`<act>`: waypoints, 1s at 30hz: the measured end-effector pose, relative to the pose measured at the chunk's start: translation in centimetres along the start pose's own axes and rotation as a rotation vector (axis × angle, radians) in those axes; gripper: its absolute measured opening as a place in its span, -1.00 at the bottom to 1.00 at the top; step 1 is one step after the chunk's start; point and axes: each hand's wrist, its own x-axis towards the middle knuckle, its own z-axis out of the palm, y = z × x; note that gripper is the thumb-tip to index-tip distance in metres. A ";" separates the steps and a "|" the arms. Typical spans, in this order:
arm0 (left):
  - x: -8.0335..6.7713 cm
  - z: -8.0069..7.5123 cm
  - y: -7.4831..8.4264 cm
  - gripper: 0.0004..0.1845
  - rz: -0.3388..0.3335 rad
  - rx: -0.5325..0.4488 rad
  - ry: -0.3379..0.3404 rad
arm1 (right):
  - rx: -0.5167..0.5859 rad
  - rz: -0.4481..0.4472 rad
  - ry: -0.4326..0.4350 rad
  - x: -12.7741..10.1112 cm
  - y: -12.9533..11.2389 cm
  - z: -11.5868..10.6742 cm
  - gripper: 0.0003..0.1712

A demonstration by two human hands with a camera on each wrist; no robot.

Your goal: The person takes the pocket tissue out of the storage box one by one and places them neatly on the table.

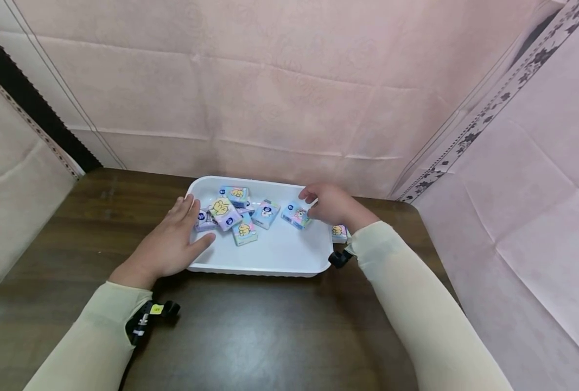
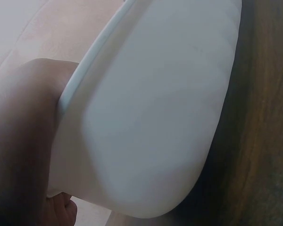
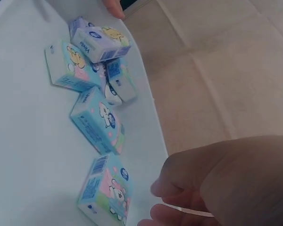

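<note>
A white tray (image 1: pixel 269 260) sits on a dark wooden table (image 1: pixel 250 331), a little beyond the middle toward 12 o'clock, with small tissue packs lying loose in its far half. The left hand (image 1: pixel 169 244) lies flat at the tray's 9 o'clock corner, fingers straight and together along the rim, thumb (image 1: pixel 202 242) hooked over the edge into the tray; it presses against the tray and grips nothing. The left wrist view shows only the tray's outer wall (image 2: pixel 151 117) close up with the palm against it. The right hand (image 1: pixel 330 205) hovers at the tray's 2 o'clock corner, fingers loosely curled, fingertips (image 3: pixel 167 188) just above and beside a blue pack (image 1: pixel 296 215); the right wrist view shows a small gap between fingers and pack (image 3: pixel 106 193), so the hand holds nothing. Toward 9 o'clock from that pack lies a second blue pack (image 1: pixel 266 213), then a cluster: a lilac pack (image 1: pixel 224 213) resting on others, a green pack (image 1: pixel 245 231) at its 5 o'clock, another pack (image 1: pixel 234 193) at the far rim. One more pack (image 1: pixel 339 232) lies on the table outside the tray, at its 3 o'clock edge, partly hidden by the right wrist. Pink cloth (image 1: pixel 289 92) hangs behind and to both sides.
</note>
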 end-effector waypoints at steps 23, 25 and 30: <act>-0.1 -0.3 0.4 0.15 0.007 -0.016 0.000 | -0.282 0.094 -0.139 1.8 -1.8 3.9 -0.28; -0.1 -0.4 0.4 0.16 0.007 -0.015 0.000 | -0.280 0.102 -0.135 1.9 -1.7 4.1 -0.28; -0.2 -0.4 0.4 0.15 0.001 -0.015 0.000 | -0.264 0.094 -0.122 2.2 -1.5 4.7 -0.22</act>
